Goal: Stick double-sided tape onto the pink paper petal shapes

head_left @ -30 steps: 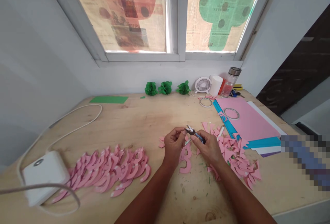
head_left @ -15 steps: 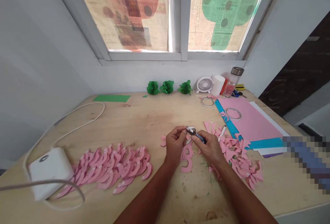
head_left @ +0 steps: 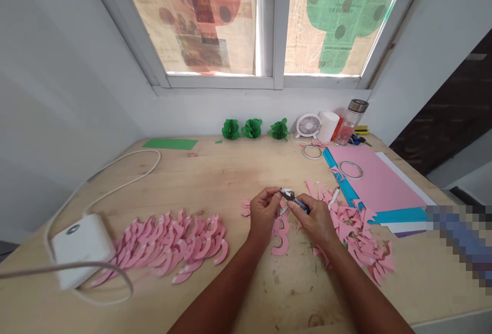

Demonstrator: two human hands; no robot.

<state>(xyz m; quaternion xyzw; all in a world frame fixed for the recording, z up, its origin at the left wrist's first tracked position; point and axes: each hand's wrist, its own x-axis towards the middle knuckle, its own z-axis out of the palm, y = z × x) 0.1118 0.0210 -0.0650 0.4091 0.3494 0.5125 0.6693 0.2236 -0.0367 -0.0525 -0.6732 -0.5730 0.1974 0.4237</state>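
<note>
Over the middle of the table, my right hand [head_left: 315, 218] is closed around a slim black-and-blue tool [head_left: 302, 204], perhaps a utility knife. Its dark end points toward my left hand [head_left: 266, 211], whose fingers are pinched together there. Small white scraps [head_left: 286, 192] show at that end; exactly what the left fingertips grip is too small to tell. Beneath the hands lie curved pink paper pieces [head_left: 283, 246], partly covered. A large spread of pink paper arcs [head_left: 169, 247], with white patches on some, lies to the left. Pink offcuts [head_left: 357, 231] are heaped beside my right forearm.
A white box with a cable [head_left: 82, 252] stands at the left. Green paper pom-poms [head_left: 252, 128], a small fan [head_left: 308, 126] and a glass bottle [head_left: 350, 124] line the back. Rightward are stacked coloured sheets [head_left: 378, 178] with a tape roll [head_left: 351, 170] on top.
The camera view has shifted slightly, so everything sits a little further right. Both hands keep nearly the same pose around the tool.
</note>
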